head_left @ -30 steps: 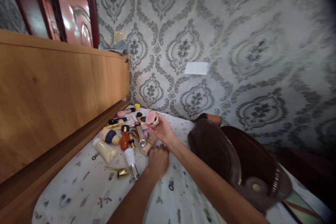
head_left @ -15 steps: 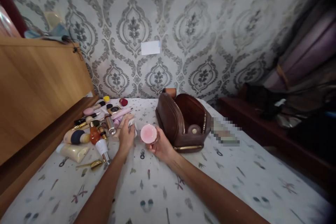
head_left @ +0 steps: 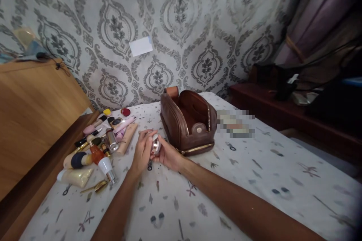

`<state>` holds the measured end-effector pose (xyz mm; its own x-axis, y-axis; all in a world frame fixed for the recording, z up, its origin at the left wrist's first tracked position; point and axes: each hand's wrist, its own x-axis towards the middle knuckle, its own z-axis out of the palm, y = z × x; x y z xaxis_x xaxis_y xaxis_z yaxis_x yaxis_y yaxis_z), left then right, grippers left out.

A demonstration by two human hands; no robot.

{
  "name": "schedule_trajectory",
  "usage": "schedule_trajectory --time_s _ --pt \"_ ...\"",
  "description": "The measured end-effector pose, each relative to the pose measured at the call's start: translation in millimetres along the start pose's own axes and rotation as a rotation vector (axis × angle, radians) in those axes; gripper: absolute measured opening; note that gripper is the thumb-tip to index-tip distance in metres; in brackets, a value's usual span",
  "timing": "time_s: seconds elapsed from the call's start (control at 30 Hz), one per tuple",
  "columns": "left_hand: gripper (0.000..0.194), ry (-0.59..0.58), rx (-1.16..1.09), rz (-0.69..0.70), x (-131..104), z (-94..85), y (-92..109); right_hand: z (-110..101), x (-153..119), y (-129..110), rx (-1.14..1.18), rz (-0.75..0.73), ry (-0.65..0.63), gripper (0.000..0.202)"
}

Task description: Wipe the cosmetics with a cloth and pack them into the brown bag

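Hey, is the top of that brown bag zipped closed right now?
No, the brown bag gapes open on top, its reddish-brown lining showing between the parted zipper edges.

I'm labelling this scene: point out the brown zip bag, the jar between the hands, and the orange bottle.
Brown zip bag [head_left: 192, 139], head view: front wall.
Cosmetic jar [head_left: 155, 146], head view: shiny side.
Orange bottle [head_left: 97, 154], head view: rounded body.

From my end of the head feed I see the left hand [head_left: 141, 152] and right hand [head_left: 169, 155] wrapped around a small jar [head_left: 155, 145] near the frame's centre. Just right of that, a brown zip bag [head_left: 173, 122] stands open on the patterned white sheet [head_left: 157, 203]. Centre-left, I make out loose cosmetics, among them an orange bottle [head_left: 97, 153] and a cream-coloured squeeze tube [head_left: 79, 177]; damask wallpaper [head_left: 181, 7] fills the top.
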<state>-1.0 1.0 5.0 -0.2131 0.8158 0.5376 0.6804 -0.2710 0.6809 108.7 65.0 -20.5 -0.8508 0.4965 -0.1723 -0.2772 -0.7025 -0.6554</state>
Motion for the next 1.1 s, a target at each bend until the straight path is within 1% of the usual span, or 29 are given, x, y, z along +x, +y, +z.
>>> schedule_trajectory --time_s 0.07,0.17,0.27,0.33,0.4,0.5,0.6,0.7,0.83,1.0,1.1 --pt "0.043 0.010 0.085 0.055 -3.3 3.9 0.4 -0.2 -0.3 -0.4 0.051 -0.005 0.028 0.043" --pt "0.039 0.017 0.220 0.164 -9.9 7.4 1.9 -1.5 1.2 -0.9 0.098 0.000 0.027 0.043" --pt "0.039 -0.024 0.312 0.293 -17.7 6.0 3.9 -3.3 4.2 -0.5 0.128 0.020 0.026 0.046" --pt "0.040 -0.061 0.346 0.385 -22.7 3.4 5.4 -3.3 5.2 -0.3 0.168 0.042 0.051 0.047" --pt "0.041 -0.075 0.364 0.449 -26.7 1.3 6.7 -2.1 4.7 -0.9 0.210 0.071 0.071 0.048" --pt "0.037 -0.051 0.348 0.477 -29.3 1.1 6.3 -0.1 4.0 -3.5 0.235 0.105 0.047 0.054" --pt "0.028 0.010 0.326 0.491 -28.5 4.2 3.8 -0.3 5.7 -6.5 0.255 0.101 0.039 0.055" --pt "0.018 0.070 0.312 0.460 -27.8 7.3 2.7 -2.7 8.1 -7.5 0.279 0.107 0.011 0.056" --pt "0.009 0.121 0.274 0.306 -29.0 6.8 1.5 -6.8 10.9 -6.1 0.265 0.138 0.037 0.066" --pt "0.018 0.170 0.172 0.077 -29.1 3.9 -8.0 -9.4 9.8 -7.2 0.205 0.160 -0.017 0.077" --pt "0.027 0.204 0.098 -0.024 -27.3 4.2 -12.2 -8.2 6.4 -8.3 0.177 0.149 -0.008 0.079"
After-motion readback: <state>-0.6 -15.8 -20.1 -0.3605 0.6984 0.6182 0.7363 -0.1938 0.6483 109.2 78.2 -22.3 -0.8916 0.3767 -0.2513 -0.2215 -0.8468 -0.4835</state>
